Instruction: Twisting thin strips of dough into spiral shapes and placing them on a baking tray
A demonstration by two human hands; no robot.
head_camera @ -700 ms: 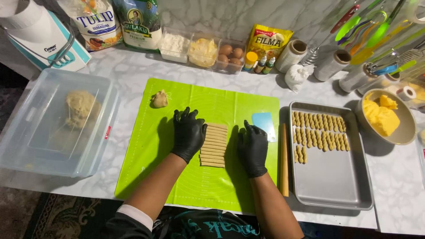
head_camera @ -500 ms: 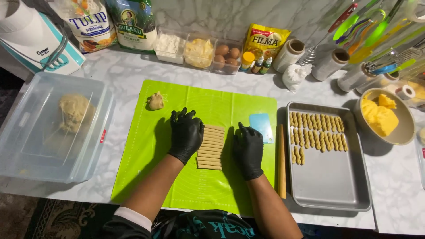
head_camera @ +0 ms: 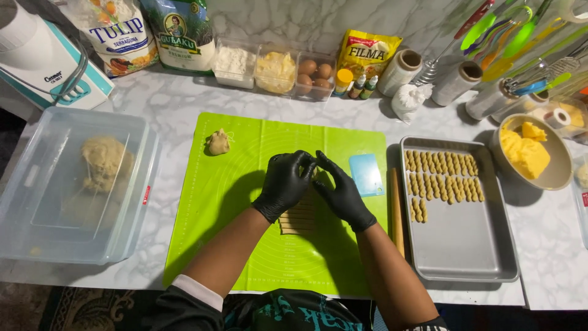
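A white marbled counter [head_camera: 184, 98] fills the view, backed by a marbled wall, with a bright green silicone mat [head_camera: 245, 245] spread across its middle. On the mat, under both hands, lies a block of dough strips [head_camera: 298, 216]: pale tan, cut into narrow bars laid side by side. Each bar runs left to right, and the stack as a whole stretches away from the person toward the wall, so its long axis runs near to far. Only its nearer half shows; the far end is hidden beneath the gloves.

The left hand [head_camera: 285, 184], in a black glove, bends over the far end of the block with fingers curled down; the right hand [head_camera: 342, 191], also gloved in black, meets it there, fingertips close together. Whether either hand actually pinches a strip cannot be told, since the fingers cover the spot.

A small lump of dough [head_camera: 218, 142] sits near the mat's far left corner, well apart from the hands. A light blue scraper [head_camera: 366, 174] lies just right of the right hand, and a wooden rolling pin [head_camera: 397, 211] rests along the mat's right edge. Beside it a metal baking tray [head_camera: 459, 245] holds rows of shaped dough pieces [head_camera: 442, 178] at its far end. A clear plastic box [head_camera: 73, 184] with more dough stands to the left.
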